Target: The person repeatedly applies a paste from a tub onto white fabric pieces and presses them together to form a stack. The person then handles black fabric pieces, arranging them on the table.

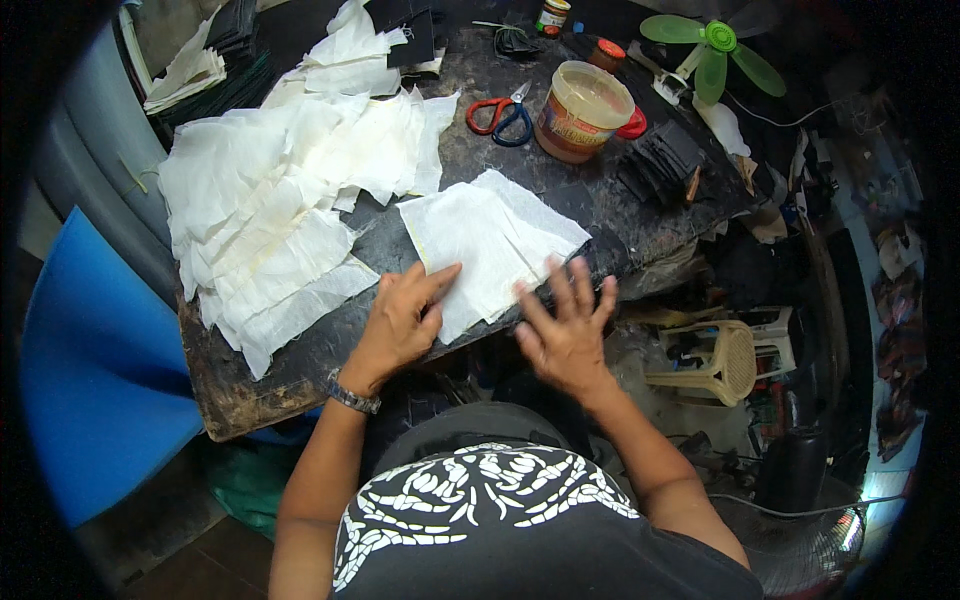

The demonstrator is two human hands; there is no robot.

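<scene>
- L hand (400,322) lay flat, fingers spread, palm down on the near-left edge of a small stack of white fabric squares (490,245); gripped nothing, just pressed.
- R hand (566,328) also flat & spread, fingertips on the stack's near-right corner at the worktable (300,365) edge; nothing gripped.
- Stack sat near the front of the dark, worn table, just in front of the person.
- Wristwatch (350,396) on L wrist.
- Big overlapping pile of white fabric pieces (270,200) covered the table's left part, just beside the stack.
- Further back: scissors w/ one red & one blue handle (500,115), beside a round plastic tub (582,110).
- Dark cut pieces (660,160) stacked right of the tub.
- Green fan (712,45) at far right, blue chair (90,380) left of table.
</scene>
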